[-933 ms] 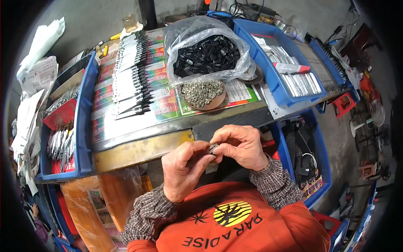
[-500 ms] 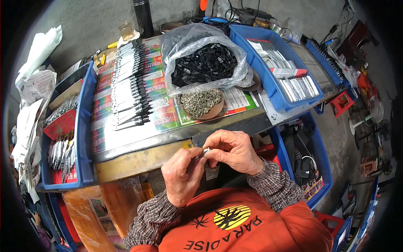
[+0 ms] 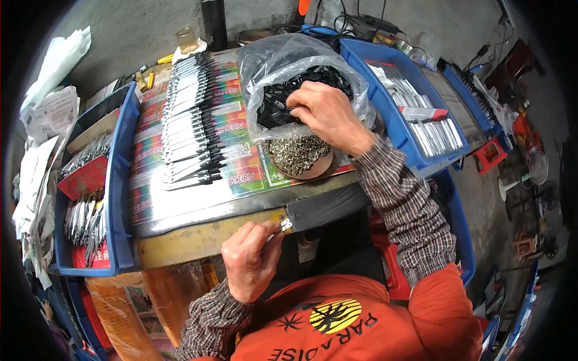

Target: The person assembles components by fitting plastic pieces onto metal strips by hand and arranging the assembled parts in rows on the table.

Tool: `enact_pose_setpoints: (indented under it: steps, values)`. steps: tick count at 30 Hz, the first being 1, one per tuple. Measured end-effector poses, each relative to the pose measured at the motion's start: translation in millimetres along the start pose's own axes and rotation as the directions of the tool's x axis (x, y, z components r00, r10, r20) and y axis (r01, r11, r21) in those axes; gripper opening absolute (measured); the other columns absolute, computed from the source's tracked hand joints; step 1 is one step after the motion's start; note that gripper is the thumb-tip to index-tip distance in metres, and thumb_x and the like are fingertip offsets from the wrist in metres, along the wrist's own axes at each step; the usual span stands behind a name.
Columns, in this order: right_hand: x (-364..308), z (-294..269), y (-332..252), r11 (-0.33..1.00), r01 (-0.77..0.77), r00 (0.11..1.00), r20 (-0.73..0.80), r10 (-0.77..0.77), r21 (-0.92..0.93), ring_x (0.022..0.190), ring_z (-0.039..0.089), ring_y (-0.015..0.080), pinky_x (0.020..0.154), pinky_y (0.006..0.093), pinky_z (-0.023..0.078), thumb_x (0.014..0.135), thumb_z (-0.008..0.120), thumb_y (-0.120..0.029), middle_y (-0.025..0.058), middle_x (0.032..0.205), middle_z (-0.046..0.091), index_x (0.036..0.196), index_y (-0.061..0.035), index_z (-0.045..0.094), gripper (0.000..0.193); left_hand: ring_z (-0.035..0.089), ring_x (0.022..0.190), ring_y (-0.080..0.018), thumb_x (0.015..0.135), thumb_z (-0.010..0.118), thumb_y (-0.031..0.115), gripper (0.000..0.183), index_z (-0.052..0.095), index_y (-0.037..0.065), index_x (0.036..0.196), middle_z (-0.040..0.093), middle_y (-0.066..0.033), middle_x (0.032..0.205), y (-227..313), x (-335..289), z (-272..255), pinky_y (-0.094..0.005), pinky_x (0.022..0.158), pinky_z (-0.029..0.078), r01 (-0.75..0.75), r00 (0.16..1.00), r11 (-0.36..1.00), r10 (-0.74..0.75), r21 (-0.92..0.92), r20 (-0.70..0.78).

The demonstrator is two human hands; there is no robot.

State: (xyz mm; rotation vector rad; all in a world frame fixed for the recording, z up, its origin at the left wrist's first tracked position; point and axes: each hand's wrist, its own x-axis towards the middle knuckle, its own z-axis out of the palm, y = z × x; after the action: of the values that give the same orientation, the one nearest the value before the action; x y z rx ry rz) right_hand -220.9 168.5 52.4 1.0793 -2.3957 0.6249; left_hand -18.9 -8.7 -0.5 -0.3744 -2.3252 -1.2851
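Down in front of me, over the table's front edge, my left hand [image 3: 250, 259] pinches a small flat silver metal piece [image 3: 285, 226], whose end pokes out past the thumb and finger. My right hand [image 3: 330, 115] reaches to the clear plastic bag [image 3: 256, 51] on the table, its fingers curled together at the heap of black plastic parts [image 3: 274, 99] inside. What lies between those fingertips I cannot make out. Just in front of the bag, a pile of small brass-coloured metal pins [image 3: 295, 154] rests on a round brown dish [image 3: 319, 166], below my right wrist.
A long row of silver blades with black ends [image 3: 191, 114] lies left on the patterned table cover [image 3: 147, 174]. Blue bins with metal pieces stand at left [image 3: 123, 162] and at right [image 3: 415, 162]. Another blue bin [image 3: 465, 240] sits lower right, partly behind my sleeve.
My hands, together at the metal piece before, are now apart. The right has moved up and forward to the bag of black parts; the left keeps the piece, slightly lower and to the left.
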Motion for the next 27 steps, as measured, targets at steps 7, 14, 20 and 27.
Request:
enact_pose_setpoints:
  steps: [7, 14, 20, 27]
  values:
    - [24.0, 33.9, 17.1, 0.988, -0.01, 0.991, 0.132, 0.031, -0.155, 0.086, 0.062, 0.0327, 0.075, 0.0414, 0.049, 0.077, 0.062, -0.007, 0.0124, 0.09, 0.061, 0.098, -0.0067, 0.066, 0.021, 0.058, 0.061, -0.0278, 0.072, 0.07, -0.003, 0.018, 0.063, 0.003, 0.087, 0.058, -0.0111, 0.07, -3.7, 0.3, -13.2, -0.0353, 0.055, 0.045, 0.062, 0.997, 0.997, -0.064, 0.044, 0.052]
    - [28.1, 49.9, 22.1, 0.959, 0.014, 0.991, 0.131, 0.024, -0.283, 0.08, 0.064, 0.0343, 0.071, 0.0427, 0.051, 0.075, 0.06, -0.004, 0.0153, 0.089, 0.063, 0.093, -0.0048, 0.067, 0.02, 0.056, 0.058, -0.0275, 0.073, 0.07, -0.003, 0.018, 0.063, 0.003, 0.088, 0.055, -0.011, 0.068, -10.1, 0.6, -10.8, -0.0355, 0.053, 0.044, 0.044, 0.998, 0.999, -0.045, 0.023, 0.038]
    - [32.4, 53.4, 21.5, 0.931, 0.061, 0.996, 0.086, -0.031, -0.36, 0.072, 0.064, 0.034, 0.064, 0.0429, 0.05, 0.075, 0.054, -0.005, 0.0158, 0.077, 0.061, 0.075, -0.0024, 0.06, 0.007, 0.056, 0.058, -0.0277, 0.073, 0.07, -0.002, 0.018, 0.062, 0.004, 0.088, 0.055, -0.0107, 0.068, -8.8, 0.9, -10.8, -0.036, 0.053, 0.043, 0.048, 0.998, 0.999, -0.049, 0.02, 0.041]
    - [28.2, 55.2, 21.3, 0.933, 0.118, 0.993, 0.066, -0.101, -0.339, 0.072, 0.062, 0.0346, 0.063, 0.0438, 0.049, 0.073, 0.054, -0.006, 0.0162, 0.072, 0.059, 0.069, -0.0029, 0.058, 0.006, 0.055, 0.058, -0.0276, 0.073, 0.069, -0.002, 0.018, 0.062, 0.004, 0.088, 0.055, -0.0105, 0.068, -7.5, -1.3, -10.4, -0.036, 0.052, 0.043, 0.044, 0.999, 0.998, -0.045, 0.048, 0.028]
